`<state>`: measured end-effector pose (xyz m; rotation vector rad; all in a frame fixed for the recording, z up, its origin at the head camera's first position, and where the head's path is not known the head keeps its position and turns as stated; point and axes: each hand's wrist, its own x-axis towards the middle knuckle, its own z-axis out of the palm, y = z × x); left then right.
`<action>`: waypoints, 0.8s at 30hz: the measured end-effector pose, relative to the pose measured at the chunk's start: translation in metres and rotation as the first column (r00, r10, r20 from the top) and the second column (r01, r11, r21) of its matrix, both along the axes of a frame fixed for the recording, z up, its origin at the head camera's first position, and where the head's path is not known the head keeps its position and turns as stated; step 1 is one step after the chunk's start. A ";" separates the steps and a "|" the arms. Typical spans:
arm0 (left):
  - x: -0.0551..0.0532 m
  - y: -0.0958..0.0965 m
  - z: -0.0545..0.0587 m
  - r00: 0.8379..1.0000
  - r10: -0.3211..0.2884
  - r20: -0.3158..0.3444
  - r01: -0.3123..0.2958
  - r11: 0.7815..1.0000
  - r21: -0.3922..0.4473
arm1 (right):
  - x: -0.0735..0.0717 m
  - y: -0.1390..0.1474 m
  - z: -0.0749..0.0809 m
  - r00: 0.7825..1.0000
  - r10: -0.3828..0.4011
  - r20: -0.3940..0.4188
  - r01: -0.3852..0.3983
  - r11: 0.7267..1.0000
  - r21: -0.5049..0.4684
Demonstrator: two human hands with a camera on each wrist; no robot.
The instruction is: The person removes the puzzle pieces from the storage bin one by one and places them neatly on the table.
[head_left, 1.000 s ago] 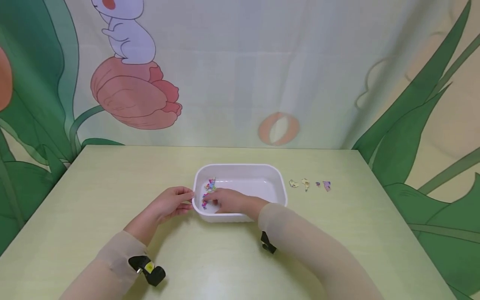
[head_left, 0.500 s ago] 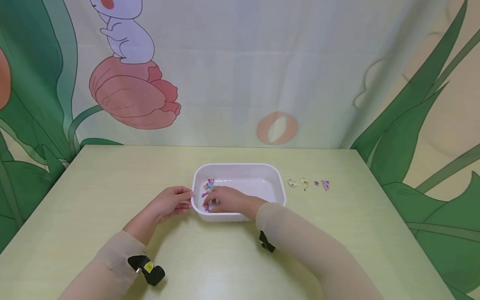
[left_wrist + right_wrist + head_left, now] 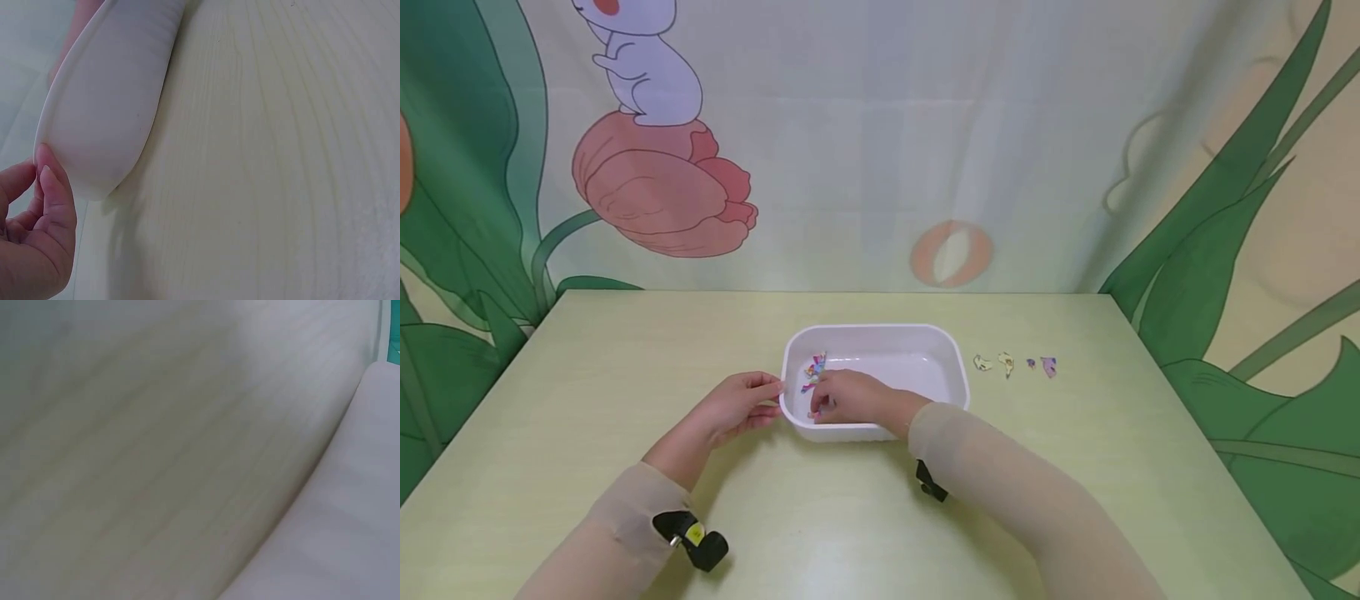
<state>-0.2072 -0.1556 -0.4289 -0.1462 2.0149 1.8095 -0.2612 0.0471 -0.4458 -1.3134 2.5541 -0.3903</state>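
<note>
A white plastic tray stands on the table. My left hand pinches its left rim; in the left wrist view the thumb and fingers are at the rim of the tray. My right hand reaches over the front rim into the tray's left part. Its curled fingers pinch down on a small colourful cut-out piece, largely hidden by them. More small colourful cut-out pieces lie by the tray's left wall. The right wrist view shows the tray's outer wall but not the hand.
Right of the tray lie small cut-outs in a row: two pale yellowish ones, a tiny purple one and a larger purple one. A printed curtain hangs behind the light wooden table.
The right fingers have shifted slightly and curled in more, hiding more of the nearest colourful piece. The left hand has stayed at the rim. The head view has shifted a little.
</note>
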 end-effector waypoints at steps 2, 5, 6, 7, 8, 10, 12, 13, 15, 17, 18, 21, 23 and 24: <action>0.000 -0.001 0.000 1.000 0.001 0.000 -0.001 1.000 0.003 | 0.000 -0.001 0.000 1.000 -0.016 -0.002 0.016 1.000 0.017; 0.000 -0.002 0.000 1.000 0.003 -0.001 -0.003 1.000 0.001 | 0.001 -0.003 0.003 0.999 -0.046 -0.015 0.047 0.997 0.058; 0.000 -0.002 0.000 1.000 0.003 -0.002 -0.003 1.000 -0.001 | 0.001 -0.004 0.004 0.998 -0.058 -0.018 0.059 0.996 0.066; 0.000 -0.003 0.001 1.000 0.004 -0.003 -0.004 1.000 -0.002 | 0.002 -0.004 0.006 0.997 -0.071 -0.021 0.073 0.995 0.069; 0.000 -0.003 0.001 1.000 0.006 -0.003 -0.006 1.000 -0.002 | 0.002 -0.003 0.007 0.996 -0.080 -0.029 0.082 0.994 0.066; -0.001 -0.003 0.001 1.000 0.002 -0.008 -0.002 1.000 -0.008 | 0.002 -0.001 0.010 0.993 -0.107 -0.040 0.109 0.993 0.038; -0.001 -0.003 0.001 1.000 -0.001 -0.008 0.001 1.000 -0.009 | 0.001 0.003 0.012 0.990 -0.135 -0.042 0.135 0.991 -0.009; -0.001 -0.003 0.001 1.000 -0.002 -0.007 0.002 1.000 -0.008 | 0.000 0.006 0.012 0.988 -0.147 -0.045 0.145 0.989 -0.033; -0.001 -0.002 0.001 1.000 -0.004 -0.007 0.004 1.000 -0.009 | -0.002 0.012 0.013 0.986 -0.161 -0.048 0.156 0.984 -0.088; -0.001 -0.002 0.001 1.000 0.001 -0.005 -0.001 1.000 -0.005 | -0.003 0.020 0.014 0.985 -0.165 -0.043 0.158 0.978 -0.133; -0.001 -0.001 0.001 1.000 0.002 -0.005 -0.002 1.000 -0.004 | -0.003 0.025 0.015 0.985 -0.168 -0.043 0.160 0.976 -0.150; 0.000 -0.001 0.002 1.000 0.006 -0.003 -0.006 1.000 -0.003 | -0.004 0.040 0.018 0.983 -0.179 -0.037 0.169 0.966 -0.193; 0.000 0.000 0.003 1.000 0.007 0.001 -0.007 1.000 -0.003 | -0.003 0.050 0.021 0.981 -0.193 -0.029 0.182 0.959 -0.216; 0.001 0.000 0.003 1.000 0.008 0.003 -0.008 1.000 -0.004 | -0.003 0.056 0.022 0.980 -0.196 -0.029 0.184 0.956 -0.230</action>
